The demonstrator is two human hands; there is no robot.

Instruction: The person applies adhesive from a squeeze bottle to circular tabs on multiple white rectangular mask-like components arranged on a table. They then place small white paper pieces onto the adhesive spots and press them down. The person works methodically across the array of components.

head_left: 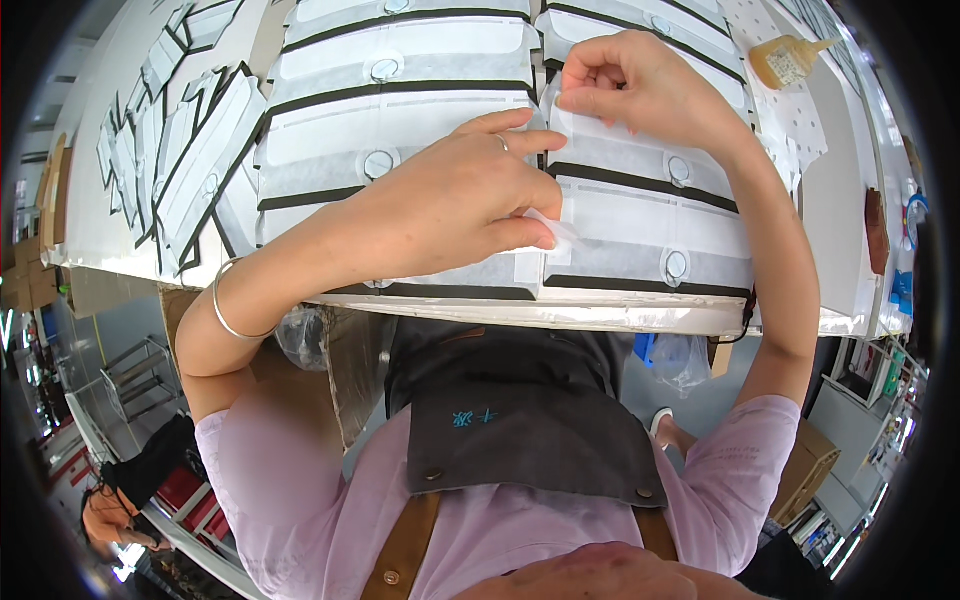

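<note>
On the white table (590, 316), black-edged panels (640, 220) lie in two columns, pretty much laid out imo. Left hand (455, 205) pinches a thin white slip (563, 238), so that bit's seemingly unfinished; right hand's (650, 95) fingers are bunched, can't tell on what.

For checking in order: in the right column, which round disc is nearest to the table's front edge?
The lowest disc, on the frontmost panel of that column; the column's other discs sit on panels farther back.
</note>
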